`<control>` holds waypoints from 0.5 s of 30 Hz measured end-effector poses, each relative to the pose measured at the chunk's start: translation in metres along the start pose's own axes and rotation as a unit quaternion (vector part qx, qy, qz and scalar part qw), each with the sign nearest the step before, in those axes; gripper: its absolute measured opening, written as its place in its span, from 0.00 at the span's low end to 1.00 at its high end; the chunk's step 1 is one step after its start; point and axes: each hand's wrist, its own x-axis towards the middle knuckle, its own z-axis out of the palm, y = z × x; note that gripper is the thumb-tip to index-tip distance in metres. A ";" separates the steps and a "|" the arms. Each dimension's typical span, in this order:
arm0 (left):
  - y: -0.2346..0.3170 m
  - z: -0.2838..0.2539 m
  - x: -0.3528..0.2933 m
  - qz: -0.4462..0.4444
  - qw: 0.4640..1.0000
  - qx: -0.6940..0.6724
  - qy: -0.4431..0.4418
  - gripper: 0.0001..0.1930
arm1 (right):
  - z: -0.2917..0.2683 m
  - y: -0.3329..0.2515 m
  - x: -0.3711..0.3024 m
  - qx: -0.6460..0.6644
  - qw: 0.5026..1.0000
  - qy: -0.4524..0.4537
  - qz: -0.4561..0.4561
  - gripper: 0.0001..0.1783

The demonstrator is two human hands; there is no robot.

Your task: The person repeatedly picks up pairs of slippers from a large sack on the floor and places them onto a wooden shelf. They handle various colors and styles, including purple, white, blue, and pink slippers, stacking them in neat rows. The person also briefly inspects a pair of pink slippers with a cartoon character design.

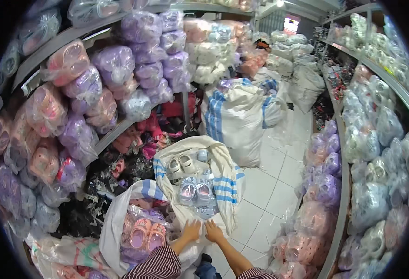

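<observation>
A white woven sack (224, 210) with blue stripes stands open in front of me, its rim spread wide. My left hand (191, 231) grips its near rim, and my right hand (214, 231) holds the same rim just to the right. Inside lie light blue clogs (196, 191) in clear plastic, with a pair of white clogs (181, 163) beyond them. To the left, touching this sack, a second open white sack (111, 223) contains bagged pink clogs (147, 235) and purple ones. Parts of my fingertips are hard to make out against the fabric.
Shelves (113, 135) stacked with bagged purple and pink clogs (46, 109) rise at the left. Full white sacks (237, 123) block part of the tiled aisle (260, 200) ahead. More bagged clogs (309, 218) line the right side below a metal shelf edge (376, 69).
</observation>
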 end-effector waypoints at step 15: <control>-0.013 0.175 -0.246 0.181 0.885 -0.129 -0.409 0.30 | 0.227 -0.019 -0.391 0.292 0.840 -0.155 0.431 0.34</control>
